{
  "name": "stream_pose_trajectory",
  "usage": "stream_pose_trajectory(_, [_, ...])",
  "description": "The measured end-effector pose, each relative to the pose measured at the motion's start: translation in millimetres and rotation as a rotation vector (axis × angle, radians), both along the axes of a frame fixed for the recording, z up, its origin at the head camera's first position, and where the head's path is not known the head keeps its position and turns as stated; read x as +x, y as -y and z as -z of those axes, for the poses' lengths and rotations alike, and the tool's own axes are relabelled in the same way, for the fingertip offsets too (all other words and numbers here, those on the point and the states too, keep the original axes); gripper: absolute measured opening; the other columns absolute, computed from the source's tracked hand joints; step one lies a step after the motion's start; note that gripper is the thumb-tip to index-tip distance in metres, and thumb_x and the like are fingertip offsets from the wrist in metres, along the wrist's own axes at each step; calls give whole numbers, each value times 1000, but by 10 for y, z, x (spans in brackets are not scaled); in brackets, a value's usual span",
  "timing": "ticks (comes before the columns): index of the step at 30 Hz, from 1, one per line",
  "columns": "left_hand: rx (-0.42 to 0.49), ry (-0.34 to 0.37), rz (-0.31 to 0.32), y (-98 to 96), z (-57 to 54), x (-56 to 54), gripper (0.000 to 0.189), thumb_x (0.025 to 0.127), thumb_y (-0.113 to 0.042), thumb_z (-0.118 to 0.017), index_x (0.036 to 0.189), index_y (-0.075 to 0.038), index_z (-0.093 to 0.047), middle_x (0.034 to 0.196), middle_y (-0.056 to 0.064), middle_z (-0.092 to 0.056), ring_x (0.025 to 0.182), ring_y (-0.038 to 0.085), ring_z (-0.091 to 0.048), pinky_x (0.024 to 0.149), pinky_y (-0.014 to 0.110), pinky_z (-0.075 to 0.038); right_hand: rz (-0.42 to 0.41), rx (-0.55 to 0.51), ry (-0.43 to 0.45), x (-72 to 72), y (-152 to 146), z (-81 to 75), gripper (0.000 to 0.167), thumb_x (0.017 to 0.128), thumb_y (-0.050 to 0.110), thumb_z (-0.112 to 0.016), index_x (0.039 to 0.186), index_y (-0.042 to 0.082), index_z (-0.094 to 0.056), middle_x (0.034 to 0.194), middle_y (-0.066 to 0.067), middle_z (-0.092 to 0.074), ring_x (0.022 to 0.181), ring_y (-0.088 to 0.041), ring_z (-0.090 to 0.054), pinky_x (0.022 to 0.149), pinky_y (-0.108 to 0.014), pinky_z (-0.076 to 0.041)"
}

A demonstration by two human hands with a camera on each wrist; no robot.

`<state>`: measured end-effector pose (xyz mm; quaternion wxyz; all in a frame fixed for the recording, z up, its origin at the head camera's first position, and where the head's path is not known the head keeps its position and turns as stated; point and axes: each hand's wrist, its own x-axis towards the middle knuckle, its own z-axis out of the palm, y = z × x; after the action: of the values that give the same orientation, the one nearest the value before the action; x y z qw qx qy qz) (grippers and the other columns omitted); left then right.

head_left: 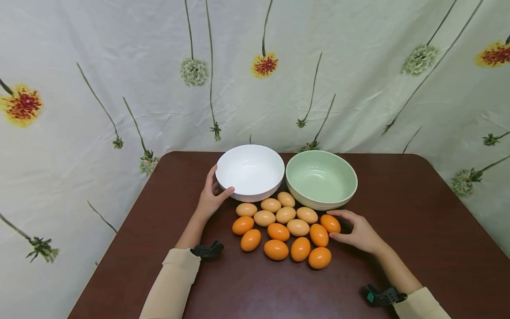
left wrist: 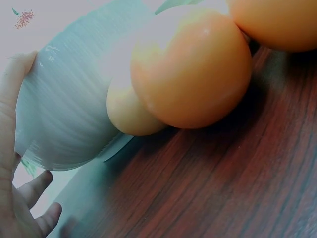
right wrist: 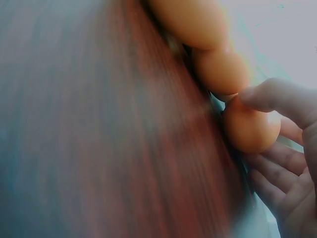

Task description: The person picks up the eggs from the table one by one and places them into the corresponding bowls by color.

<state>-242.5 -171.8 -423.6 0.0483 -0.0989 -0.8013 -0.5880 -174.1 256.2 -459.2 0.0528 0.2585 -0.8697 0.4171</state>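
Observation:
My left hand (head_left: 210, 197) holds the left side of a white bowl (head_left: 255, 196), its thumb along the near wall and its fingers around the left. In the left wrist view the thumb touches the bowl's ribbed outer wall. My right hand (head_left: 358, 234) grips an orange egg (head_left: 330, 223) at the right end of a cluster, thumb on the near side and fingers beyond. The right wrist view shows this egg (right wrist: 251, 126) between thumb and fingers, against the table. Several other orange eggs (head_left: 276, 250) and several tan eggs (head_left: 264, 218) lie together below the bowls.
A pale green bowl (head_left: 322, 204) stands right beside the white one, at the back of the dark brown wooden table (head_left: 255, 292). A flower-printed cloth (head_left: 159, 53) hangs behind the table. Each wrist wears a black band (head_left: 208, 250).

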Motion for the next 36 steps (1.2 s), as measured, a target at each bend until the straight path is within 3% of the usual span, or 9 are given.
stream_pose_trajectory(6, [5, -4, 4, -1, 14, 12, 87, 90, -13, -67, 156, -8, -10, 159, 21, -16, 139, 43, -29, 108, 57, -30, -30, -34, 21, 11, 12, 11, 51, 78, 5, -81, 124, -1, -61, 116, -11, -65, 101, -15, -63, 87, -21, -49])
stream_pose_trajectory(15, [14, -2, 8, -3, 9, 15, 86, 91, -13, -66, 156, -9, -11, 159, 20, -16, 139, 43, -30, 107, 57, -31, 7, -76, 81, 10, 2, 39, 52, 76, -2, -80, 124, -4, -60, 117, -17, -64, 99, -15, -64, 85, -18, -48])
stream_pose_trajectory(27, [8, -8, 6, 1, 8, 18, 87, 90, -13, -66, 156, -9, -10, 159, 20, -18, 139, 43, -29, 108, 59, -29, -8, -149, 83, 48, -14, -154, 50, 77, 0, -80, 123, -3, -62, 119, -19, -63, 101, -6, -62, 88, -14, -45])
stream_pose_trajectory(36, [6, -8, 3, 1, -3, 15, 86, 91, -14, -67, 156, -9, -11, 159, 19, -18, 139, 42, -30, 108, 58, -30, -69, -211, 131, 61, 6, -334, 50, 79, -3, -77, 126, -5, -59, 119, -15, -63, 102, -7, -62, 87, -18, -48])
